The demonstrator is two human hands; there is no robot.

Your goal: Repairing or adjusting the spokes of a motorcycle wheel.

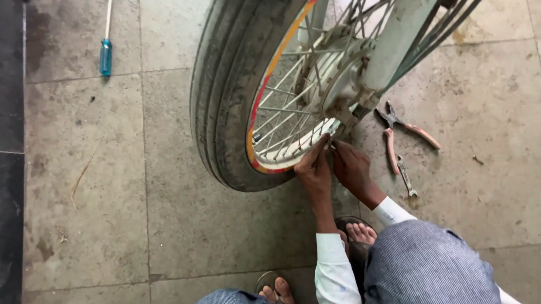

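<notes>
Left hand (313,168) sits at the lower rim of the spoked bicycle wheel with black tyre and red-yellow rim stripe (232,105), fingers narrowed around something small near the axle end; can't tell what, too small and partly hidden. Right hand (351,168) is just beside it, touching or nearly touching, fingers curled in toward the same spot; can't tell if it holds a part or only steadies.

Wheel stands upright on the grey stone tile floor (163,205), tyre touching the tiles, pale blue-white fork leg (399,31) coming down to the hub (341,88). Both hands work just below the hub, at the fork end.

Tools: orange-handled pliers (403,131) lie open on the floor right of the wheel, a small grey metal spanner (405,176) just beside them, both near the right hand. Blue-handled screwdriver (105,53) lies well apart, far left by the dark floor border.

Person squats, feet in sandals (353,230) close under the hands, white cuffs, grey checked trousers.

Judgement on doing this well: one hand should brace against the rim or fork so the wheel doesn't roll while the other turns the small part. Fingertip grip only, short turns, keep it square to the thread. Small part drops easily here; keep it low over the floor. Spanner is the nearer fit if fingers slip.
</notes>
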